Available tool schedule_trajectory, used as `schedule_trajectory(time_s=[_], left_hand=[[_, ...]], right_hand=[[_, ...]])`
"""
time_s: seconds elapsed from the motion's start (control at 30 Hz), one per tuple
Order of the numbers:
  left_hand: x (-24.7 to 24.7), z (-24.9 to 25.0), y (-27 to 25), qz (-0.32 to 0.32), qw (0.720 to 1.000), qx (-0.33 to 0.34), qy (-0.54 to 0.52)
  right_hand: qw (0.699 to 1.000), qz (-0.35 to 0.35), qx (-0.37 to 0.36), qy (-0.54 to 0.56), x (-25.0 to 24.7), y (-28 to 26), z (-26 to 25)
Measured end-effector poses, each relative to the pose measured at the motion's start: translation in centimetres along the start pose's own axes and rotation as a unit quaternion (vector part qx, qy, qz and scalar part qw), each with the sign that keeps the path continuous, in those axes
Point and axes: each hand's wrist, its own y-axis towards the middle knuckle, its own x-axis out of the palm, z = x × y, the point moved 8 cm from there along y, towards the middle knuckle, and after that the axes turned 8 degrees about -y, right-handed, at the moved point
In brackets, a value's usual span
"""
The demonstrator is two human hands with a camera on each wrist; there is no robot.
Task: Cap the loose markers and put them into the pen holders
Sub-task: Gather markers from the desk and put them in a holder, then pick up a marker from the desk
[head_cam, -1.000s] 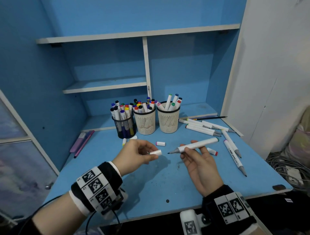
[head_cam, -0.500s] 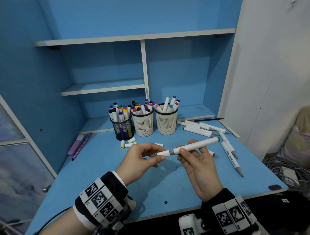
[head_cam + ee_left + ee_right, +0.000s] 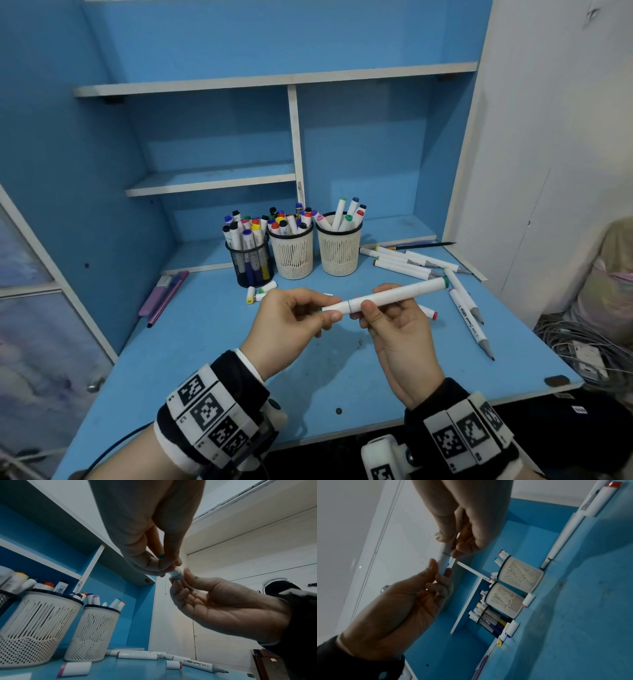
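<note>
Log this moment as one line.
step: capping | left hand: pinches cap | right hand: holds marker | cap: on marker

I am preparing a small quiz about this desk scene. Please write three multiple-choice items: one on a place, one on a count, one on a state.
1. Where is the black mesh pen holder?
A. Left of both cream holders
B. Between them
C. On a shelf

2. How many pen holders stand on the desk?
A. Two
B. Three
C. Four

3. The marker in the hands is:
A. Lying on the desk
B. Uncapped
C. Capped at both ends

Answers: 1 A, it stands leftmost in the row. 2 B, one black and two cream. 3 C, the left hand pinches the cap seated against the barrel, which the right hand holds.
</note>
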Motion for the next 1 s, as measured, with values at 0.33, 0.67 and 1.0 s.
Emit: schedule_trajectory(time_s=[0.33, 0.67, 1.0], left_hand=[[1.1, 3.0, 1.1, -0.029, 0.999, 0.02, 0.015], [1.6, 11.4, 3.1, -0.068, 0.991, 0.113, 0.012], [0.0, 12.6, 5.5, -0.034, 0.989, 0.11, 0.089]], right_hand=[[0.989, -0.087, -0.062, -0.1, 1.4, 0.8, -5.9], [0.851, -0.192, -0.111, -0.476, 1.0, 1.4, -7.5], [0.833, -0.18, -0.095, -0.514, -1.0, 2.5, -8.9]])
